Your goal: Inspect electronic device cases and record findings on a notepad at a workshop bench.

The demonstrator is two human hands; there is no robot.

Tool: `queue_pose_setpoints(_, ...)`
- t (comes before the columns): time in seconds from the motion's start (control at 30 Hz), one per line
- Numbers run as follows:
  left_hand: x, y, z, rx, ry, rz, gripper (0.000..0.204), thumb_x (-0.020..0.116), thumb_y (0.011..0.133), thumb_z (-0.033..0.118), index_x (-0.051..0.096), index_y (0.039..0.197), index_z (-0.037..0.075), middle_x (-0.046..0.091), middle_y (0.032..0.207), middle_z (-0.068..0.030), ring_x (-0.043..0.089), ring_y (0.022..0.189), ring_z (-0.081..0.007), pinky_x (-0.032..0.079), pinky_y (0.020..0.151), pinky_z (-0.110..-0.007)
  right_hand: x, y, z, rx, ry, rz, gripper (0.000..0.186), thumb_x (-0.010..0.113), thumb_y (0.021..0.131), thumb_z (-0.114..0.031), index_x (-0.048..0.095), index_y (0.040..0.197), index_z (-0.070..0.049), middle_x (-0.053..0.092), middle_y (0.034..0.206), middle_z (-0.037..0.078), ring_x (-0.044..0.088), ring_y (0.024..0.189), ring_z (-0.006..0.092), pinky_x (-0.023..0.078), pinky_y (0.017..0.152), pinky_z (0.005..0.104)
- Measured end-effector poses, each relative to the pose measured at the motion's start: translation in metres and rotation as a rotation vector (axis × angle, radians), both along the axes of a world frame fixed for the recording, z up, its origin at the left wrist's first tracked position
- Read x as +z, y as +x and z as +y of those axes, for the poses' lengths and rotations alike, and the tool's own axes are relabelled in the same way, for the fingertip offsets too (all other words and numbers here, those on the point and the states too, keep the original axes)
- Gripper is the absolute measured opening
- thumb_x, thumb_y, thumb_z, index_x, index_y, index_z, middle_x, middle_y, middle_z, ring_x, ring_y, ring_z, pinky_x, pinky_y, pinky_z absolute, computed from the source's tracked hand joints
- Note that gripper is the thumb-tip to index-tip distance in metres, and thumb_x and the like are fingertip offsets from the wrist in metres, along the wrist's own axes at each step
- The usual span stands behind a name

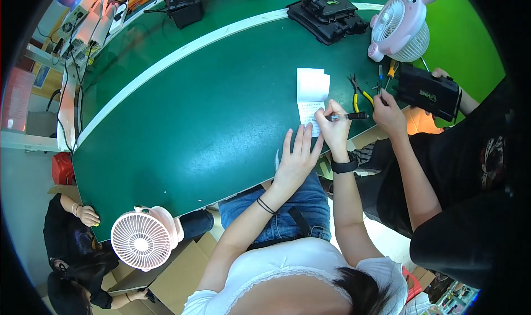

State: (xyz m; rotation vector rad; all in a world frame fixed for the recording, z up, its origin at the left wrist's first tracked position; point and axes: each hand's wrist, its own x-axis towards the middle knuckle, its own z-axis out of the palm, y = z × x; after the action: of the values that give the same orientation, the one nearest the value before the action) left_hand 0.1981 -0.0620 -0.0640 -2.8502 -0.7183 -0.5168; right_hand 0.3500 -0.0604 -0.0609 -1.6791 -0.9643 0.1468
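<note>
My right hand (334, 128) grips a black pen (354, 116) over a white notepad (312, 84), which lies near the table's front edge with its top page turned up and lines of writing on the sheet below. My left hand (297, 157) lies with fingers extended at the pad's lower left, fingertips at the paper. Just right of the pad are yellow-handled pliers (357, 100) and a screwdriver with an orange handle (392, 70). A co-worker's hand (390, 113) holds a slim tool beside them; that person's other hand grips a black case (428, 94).
The green table (193, 121) has a rabbit-shaped pink fan (399, 27) and stacked black cases (326, 19) at back right, another black object (183, 11) at back. A second pink fan (141, 243) stands at lower left beside another person (86, 215). Power strips and cables line the left.
</note>
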Motion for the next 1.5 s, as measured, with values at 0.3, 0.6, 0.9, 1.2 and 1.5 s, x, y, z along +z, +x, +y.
queue_pose_setpoints(0.3,-0.0033,0.0008,-0.0001,0.003,0.013,-0.019,0.044,0.053,0.089,0.025,0.054,0.132,0.017,0.050,0.143,-0.0160,0.047,0.133,-0.0278,0.031,0.112,-0.051,-0.0029,-0.0004,0.0001,-0.030,0.018,0.082,0.028,0.063,0.079,0.001,0.038,0.068,-0.003,0.036,0.062,-0.001,0.036,0.060,0.0040,0.030,0.051,0.0241)
queue_pose_setpoints(0.6,-0.0002,-0.0003,0.0005,0.007,0.015,0.003,0.044,0.052,0.089,0.025,0.055,0.132,0.017,0.050,0.143,-0.0156,0.048,0.133,-0.0270,0.031,0.112,-0.051,-0.0015,-0.0019,0.0006,-0.036,0.002,0.047,0.028,0.063,0.079,0.001,0.038,0.068,-0.003,0.037,0.062,-0.001,0.035,0.059,0.0048,0.030,0.051,0.0244)
queue_pose_setpoints(0.9,-0.0008,0.0001,0.0004,0.008,0.010,-0.001,0.044,0.053,0.089,0.024,0.055,0.132,0.017,0.049,0.143,-0.0155,0.047,0.133,-0.0265,0.032,0.112,-0.051,-0.0025,0.0003,0.0008,-0.037,0.017,0.073,0.025,0.063,0.076,0.000,0.039,0.068,-0.003,0.036,0.058,0.001,0.035,0.057,0.0066,0.031,0.050,0.0266)
queue_pose_setpoints(1.2,-0.0027,0.0011,-0.0006,0.010,0.007,-0.003,0.044,0.053,0.089,0.024,0.055,0.133,0.018,0.050,0.143,-0.0154,0.047,0.133,-0.0268,0.033,0.112,-0.051,0.0015,-0.0010,-0.0006,-0.036,0.022,0.080,0.025,0.063,0.077,0.000,0.040,0.068,-0.003,0.039,0.059,0.001,0.037,0.058,0.0056,0.032,0.051,0.0249)
queue_pose_setpoints(1.5,-0.0002,0.0004,0.0001,0.016,0.024,0.015,0.048,0.053,0.089,0.023,0.053,0.137,0.018,0.050,0.143,-0.0151,0.048,0.133,-0.0261,0.033,0.112,-0.050,0.0012,-0.0010,-0.0013,-0.064,0.015,0.093,0.025,0.063,0.077,0.000,0.041,0.067,-0.003,0.042,0.059,0.001,0.039,0.057,0.0058,0.033,0.051,0.0251)
